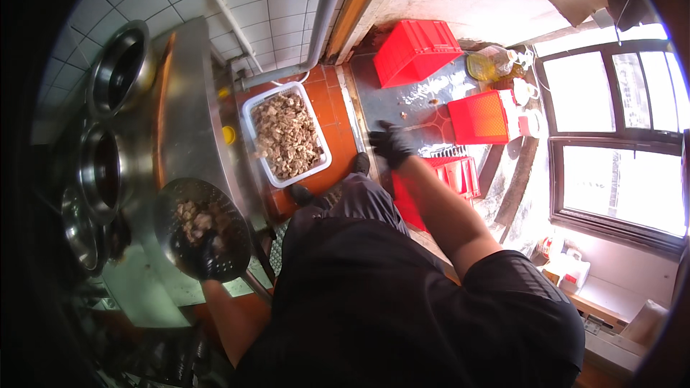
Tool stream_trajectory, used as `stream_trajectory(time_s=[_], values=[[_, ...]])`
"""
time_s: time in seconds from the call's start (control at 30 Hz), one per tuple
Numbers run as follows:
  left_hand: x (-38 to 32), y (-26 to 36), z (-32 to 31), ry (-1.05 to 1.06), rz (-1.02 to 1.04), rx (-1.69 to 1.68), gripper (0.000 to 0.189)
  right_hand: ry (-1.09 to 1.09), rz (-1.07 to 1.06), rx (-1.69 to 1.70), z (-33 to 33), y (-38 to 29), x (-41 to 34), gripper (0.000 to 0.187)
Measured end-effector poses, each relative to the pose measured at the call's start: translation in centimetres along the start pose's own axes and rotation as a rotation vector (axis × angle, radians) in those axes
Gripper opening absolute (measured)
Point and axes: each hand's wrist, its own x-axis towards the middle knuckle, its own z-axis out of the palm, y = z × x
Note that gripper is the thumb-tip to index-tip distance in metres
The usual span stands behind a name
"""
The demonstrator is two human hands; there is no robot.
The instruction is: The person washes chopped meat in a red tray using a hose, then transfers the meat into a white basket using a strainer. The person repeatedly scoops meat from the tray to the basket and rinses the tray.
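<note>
My left hand [209, 253], in a black glove, reaches into a large perforated metal strainer [175, 253] at the counter's edge. Its fingers are dark and blurred beside some chunks of cooked-looking meat [194, 218]; whether they grip any cannot be told. The strainer's handle [256, 285] points toward my body. A white plastic basket [325, 157] full of similar chopped meat pieces [288, 134] sits low before me, over the orange tiled floor. My right hand [392, 144], also black-gloved, is out over the floor to the right with fingers apart and nothing in it.
Metal bowls [144, 81] line the steel counter [188, 91] at left. Red plastic crates [418, 54] stand at right, near oil bottles [493, 63] and a window [620, 140]. My shoes [362, 164] are close to the basket. A pipe [323, 16] runs down the tiled wall.
</note>
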Motion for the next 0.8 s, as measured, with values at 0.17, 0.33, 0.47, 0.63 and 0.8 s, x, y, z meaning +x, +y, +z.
stream_trajectory(time_s=[0.17, 0.33, 0.47, 0.63, 0.8], values=[[-1.7, -6.0, 0.9, -0.029, 0.019, -0.079, 0.052, -1.077, 0.007, -0.421, 26.1, 3.2, -9.7, 0.049], [0.1, -1.6, 0.0, -0.099, -0.356, -0.786, 0.058, -1.095, -0.982, -0.718, 35.5, 8.1, -9.5, 0.037], [-1.0, -0.4, -0.4, -0.115, -0.412, -0.688, 0.093, -0.966, -0.902, -1.154, 39.5, 15.6, -8.4, 0.050], [0.4, 4.3, -3.5, -0.057, -0.771, -1.518, 0.111, -1.179, -0.720, -1.158, 40.2, 15.9, -10.6, 0.046], [-2.4, 5.1, -3.4, -0.094, -0.275, -0.330, 0.093, -1.060, -1.242, -1.199, 35.9, 15.3, -9.9, 0.049]])
